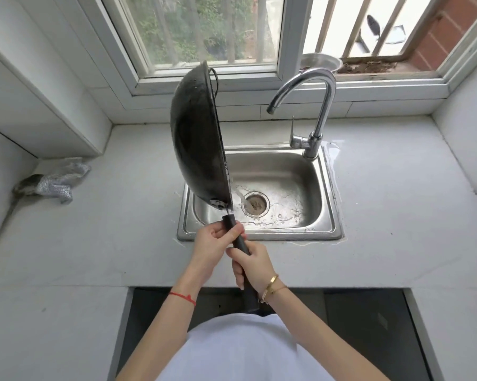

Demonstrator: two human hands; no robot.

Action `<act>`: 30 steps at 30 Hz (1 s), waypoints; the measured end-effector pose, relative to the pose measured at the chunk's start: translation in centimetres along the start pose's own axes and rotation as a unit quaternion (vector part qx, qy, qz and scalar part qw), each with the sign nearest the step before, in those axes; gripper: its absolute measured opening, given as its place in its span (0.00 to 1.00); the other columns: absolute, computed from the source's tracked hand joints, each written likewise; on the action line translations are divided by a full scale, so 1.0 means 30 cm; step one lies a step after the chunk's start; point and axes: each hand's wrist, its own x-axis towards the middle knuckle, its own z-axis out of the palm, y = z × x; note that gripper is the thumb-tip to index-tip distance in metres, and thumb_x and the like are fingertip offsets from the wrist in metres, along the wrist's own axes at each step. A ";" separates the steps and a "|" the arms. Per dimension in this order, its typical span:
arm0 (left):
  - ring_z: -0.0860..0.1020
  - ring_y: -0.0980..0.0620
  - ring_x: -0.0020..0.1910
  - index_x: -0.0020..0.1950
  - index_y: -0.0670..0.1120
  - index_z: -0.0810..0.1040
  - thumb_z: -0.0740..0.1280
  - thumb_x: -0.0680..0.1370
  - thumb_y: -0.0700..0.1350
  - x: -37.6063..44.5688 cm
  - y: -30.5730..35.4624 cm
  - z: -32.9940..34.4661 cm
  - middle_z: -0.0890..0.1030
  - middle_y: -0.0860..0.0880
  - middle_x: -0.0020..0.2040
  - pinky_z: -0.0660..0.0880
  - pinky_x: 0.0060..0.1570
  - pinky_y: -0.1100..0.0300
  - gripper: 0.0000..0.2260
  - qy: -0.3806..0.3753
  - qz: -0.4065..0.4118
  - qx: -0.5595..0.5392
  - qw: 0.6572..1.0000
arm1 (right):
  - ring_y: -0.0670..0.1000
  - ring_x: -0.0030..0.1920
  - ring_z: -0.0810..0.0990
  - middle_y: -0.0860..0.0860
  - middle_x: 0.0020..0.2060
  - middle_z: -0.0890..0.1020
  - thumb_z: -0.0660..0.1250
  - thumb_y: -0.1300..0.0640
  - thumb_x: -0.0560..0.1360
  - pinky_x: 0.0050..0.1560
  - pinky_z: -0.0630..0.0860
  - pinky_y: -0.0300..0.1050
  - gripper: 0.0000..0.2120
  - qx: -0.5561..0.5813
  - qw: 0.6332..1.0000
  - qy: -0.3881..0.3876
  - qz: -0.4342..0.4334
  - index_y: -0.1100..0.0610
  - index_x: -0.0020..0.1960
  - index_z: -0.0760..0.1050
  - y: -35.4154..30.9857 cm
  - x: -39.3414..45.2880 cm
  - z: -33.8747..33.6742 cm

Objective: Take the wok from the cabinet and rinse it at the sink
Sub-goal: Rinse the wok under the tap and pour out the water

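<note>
A black wok (197, 136) stands on its edge over the left side of the steel sink (325, 215), its round underside facing left. Water pours off its lower rim towards the drain (255, 204). Its long black handle (241, 243) runs down towards me. My left hand (214, 243) grips the handle just below the pan. My right hand (252, 266) grips it lower down, with a gold bracelet on the wrist. The curved chrome tap (311, 105) stands at the sink's back right, with no water coming from its spout.
A white stone counter (108, 243) surrounds the sink. A crumpled grey cloth (57, 182) lies at the left by the wall. A metal bowl (321, 63) sits on the window sill behind the tap. Below the counter is an open dark cabinet space (369, 325).
</note>
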 end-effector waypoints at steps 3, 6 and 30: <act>0.86 0.50 0.41 0.45 0.43 0.85 0.75 0.73 0.44 -0.033 0.045 -0.012 0.87 0.44 0.40 0.80 0.46 0.63 0.05 0.008 0.006 0.010 1.000 | 0.49 0.16 0.69 0.51 0.19 0.70 0.63 0.65 0.78 0.17 0.67 0.38 0.17 0.042 0.999 -0.034 -0.002 0.59 0.31 0.67 -0.021 -0.022 0.019; 0.86 0.49 0.42 0.44 0.43 0.86 0.76 0.73 0.45 -0.066 0.080 -0.014 0.87 0.44 0.40 0.81 0.50 0.58 0.05 0.019 0.017 0.026 0.999 | 0.49 0.16 0.69 0.51 0.19 0.70 0.63 0.64 0.78 0.18 0.67 0.37 0.18 0.074 0.995 -0.059 -0.006 0.59 0.30 0.68 -0.033 -0.044 0.029; 0.86 0.48 0.40 0.43 0.40 0.85 0.75 0.73 0.44 -0.140 0.142 -0.010 0.87 0.44 0.38 0.80 0.42 0.64 0.07 0.063 0.026 0.066 0.995 | 0.48 0.16 0.69 0.50 0.19 0.71 0.65 0.62 0.77 0.18 0.69 0.36 0.19 0.135 0.984 -0.117 0.017 0.55 0.27 0.71 -0.065 -0.089 0.049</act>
